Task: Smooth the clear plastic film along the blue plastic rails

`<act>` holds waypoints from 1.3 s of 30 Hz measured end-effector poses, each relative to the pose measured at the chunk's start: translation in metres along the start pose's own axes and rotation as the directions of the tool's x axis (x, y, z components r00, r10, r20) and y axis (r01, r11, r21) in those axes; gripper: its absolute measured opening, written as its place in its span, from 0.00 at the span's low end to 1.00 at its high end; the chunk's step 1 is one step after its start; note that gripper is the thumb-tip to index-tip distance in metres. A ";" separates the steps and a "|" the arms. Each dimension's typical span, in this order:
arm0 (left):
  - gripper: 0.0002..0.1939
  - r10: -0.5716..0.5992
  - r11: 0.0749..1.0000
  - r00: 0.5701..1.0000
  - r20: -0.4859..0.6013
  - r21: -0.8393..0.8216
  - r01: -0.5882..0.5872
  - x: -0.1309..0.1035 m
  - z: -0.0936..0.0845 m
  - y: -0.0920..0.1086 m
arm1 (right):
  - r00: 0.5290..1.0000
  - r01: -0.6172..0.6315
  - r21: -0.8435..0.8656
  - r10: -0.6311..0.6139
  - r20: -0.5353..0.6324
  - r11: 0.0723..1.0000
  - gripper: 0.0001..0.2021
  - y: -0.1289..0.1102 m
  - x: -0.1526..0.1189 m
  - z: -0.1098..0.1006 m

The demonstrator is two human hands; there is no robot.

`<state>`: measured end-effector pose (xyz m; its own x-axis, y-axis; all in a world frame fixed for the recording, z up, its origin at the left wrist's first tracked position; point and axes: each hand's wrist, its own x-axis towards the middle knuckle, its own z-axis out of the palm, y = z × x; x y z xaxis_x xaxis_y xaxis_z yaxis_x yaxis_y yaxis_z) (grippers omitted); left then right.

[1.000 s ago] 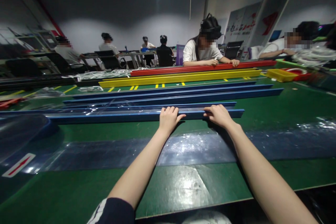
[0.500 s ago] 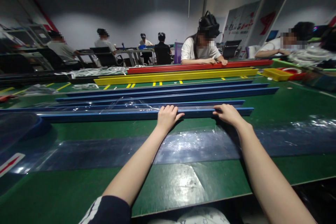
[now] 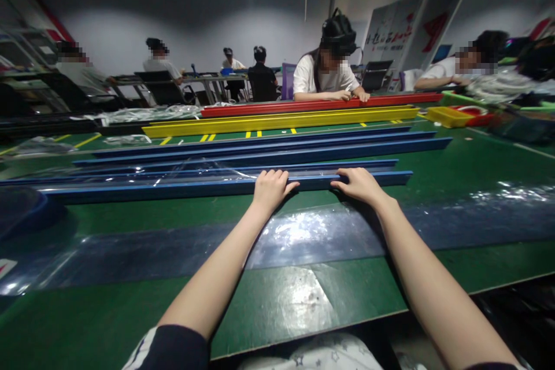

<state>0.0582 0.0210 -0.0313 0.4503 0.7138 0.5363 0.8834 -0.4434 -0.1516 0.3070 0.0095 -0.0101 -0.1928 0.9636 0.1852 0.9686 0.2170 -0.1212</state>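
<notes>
A long blue plastic channel (image 3: pixel 173 189) lies across the table in front of me. My left hand (image 3: pixel 271 189) is closed over its near wall, with the fingers hooked inside and the thumb pointing right along the outer face. To the right, my right hand (image 3: pixel 359 184) has its fingers curled over the same wall and its thumb low on the near side. A thin transparent film (image 3: pixel 208 169) lies in and over the channel left of my hands. Under my forearms a wide clear plastic strip (image 3: pixel 143 255) stretches along the green table (image 3: pixel 277 312).
More blue channels (image 3: pixel 260 153) lie just beyond, then a yellow channel (image 3: pixel 281 122). Across the table a person (image 3: pixel 327 72) has both hands on a red channel (image 3: pixel 260 108). A yellow tray (image 3: pixel 446 117) stands back right; a blue-rimmed curved piece (image 3: pixel 41 208) is at left.
My right hand has slid left along the channel wall, nearer my left hand. My left hand keeps about the same place on the channel. The view has shifted slightly.
</notes>
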 end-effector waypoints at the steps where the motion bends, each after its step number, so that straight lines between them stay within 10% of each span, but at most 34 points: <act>1: 0.21 -0.002 1.000 1.000 0.001 -0.004 0.002 0.000 0.000 0.000 | 1.000 -0.003 -0.007 0.003 0.002 1.000 0.17 0.000 0.000 0.000; 39: 0.27 -0.037 0.999 0.986 0.160 0.025 0.033 0.008 -0.005 0.000 | 1.000 -0.026 0.037 0.027 -0.010 0.999 0.13 0.002 0.004 0.005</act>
<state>0.0616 0.0239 -0.0225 0.4323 0.8071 0.4020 0.9009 -0.4056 -0.1546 0.3076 0.0141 -0.0141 -0.1653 0.9674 0.1916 0.9669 0.1973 -0.1618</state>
